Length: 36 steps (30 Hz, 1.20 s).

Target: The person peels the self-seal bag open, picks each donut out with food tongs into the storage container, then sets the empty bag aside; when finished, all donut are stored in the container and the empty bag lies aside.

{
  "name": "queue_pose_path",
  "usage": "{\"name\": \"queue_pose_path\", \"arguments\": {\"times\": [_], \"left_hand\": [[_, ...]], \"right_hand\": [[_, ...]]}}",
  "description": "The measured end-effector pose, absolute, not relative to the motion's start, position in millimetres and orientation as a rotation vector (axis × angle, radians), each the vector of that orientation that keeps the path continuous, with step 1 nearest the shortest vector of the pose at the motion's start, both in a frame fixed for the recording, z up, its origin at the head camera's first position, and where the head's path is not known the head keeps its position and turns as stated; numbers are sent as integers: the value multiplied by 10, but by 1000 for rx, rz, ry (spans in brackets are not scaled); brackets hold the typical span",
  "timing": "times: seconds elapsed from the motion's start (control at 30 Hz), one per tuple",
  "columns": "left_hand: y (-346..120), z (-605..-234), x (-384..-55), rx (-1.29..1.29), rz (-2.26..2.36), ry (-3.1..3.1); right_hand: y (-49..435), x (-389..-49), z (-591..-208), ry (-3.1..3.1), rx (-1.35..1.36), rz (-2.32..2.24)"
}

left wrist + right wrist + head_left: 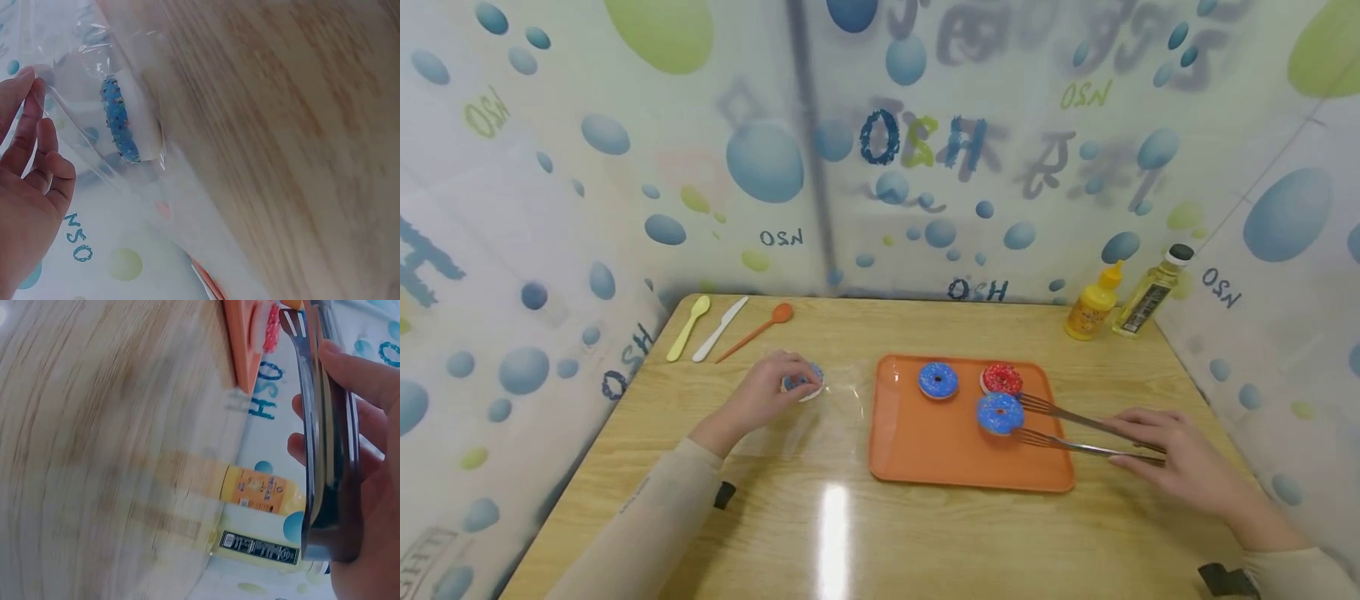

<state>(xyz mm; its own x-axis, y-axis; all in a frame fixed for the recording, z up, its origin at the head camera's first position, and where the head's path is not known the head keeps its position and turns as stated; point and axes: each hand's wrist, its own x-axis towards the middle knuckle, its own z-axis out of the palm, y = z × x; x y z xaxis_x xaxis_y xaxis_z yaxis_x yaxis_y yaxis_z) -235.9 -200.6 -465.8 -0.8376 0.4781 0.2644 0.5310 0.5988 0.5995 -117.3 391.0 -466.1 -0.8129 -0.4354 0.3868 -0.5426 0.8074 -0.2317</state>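
Note:
My left hand pinches the edge of a clear plastic bag between thumb and fingertips. Inside the bag is a blue sprinkled donut with a white base, partly hidden by the hand in the head view. Metal tongs with fork-like ends are gripped in my right hand. Their tines meet the right side of another blue donut over the orange tray; whether it is lifted I cannot tell. Behind it lies a red donut, and a third blue donut sits to the left.
At the table's back left lie a yellow spoon, a white knife and an orange spoon. A yellow squeeze bottle and an oil bottle stand at the back right. Printed curtains surround the table on three sides.

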Motion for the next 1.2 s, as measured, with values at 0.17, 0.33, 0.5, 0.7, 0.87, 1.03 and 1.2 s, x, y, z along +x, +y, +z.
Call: {"name": "queue_pose_path", "arguments": {"times": [0.17, 0.33, 0.5, 0.7, 0.87, 1.03, 1.2], "left_hand": [[-1997, -4650, -2372, -870, -1064, -2740], [-1983, -4633, -2371, -885, -1070, -2720], [-1983, -4639, -2376, -888, -1067, -2721], [-1993, -4649, -2379, -892, -1068, -2719], [-1996, -4668, -2387, -908, -1059, -2698], [-1994, -4671, -2387, -909, -1067, -2702], [-1993, -4659, -2398, -889, -1075, -2716]], "right_hand": [[3990, -1174, -4659, -2698, 794, 520], [4041, -1177, -4686, -2721, 818, 539], [4064, -1174, -4713, -2739, 833, 528], [4071, -1166, -4733, -2777, 825, 536], [4080, -1147, -4736, -2821, 775, 569], [4003, -1118, -4674, -2821, 682, 595], [3720, -1139, -4612, -2804, 608, 619]]}}
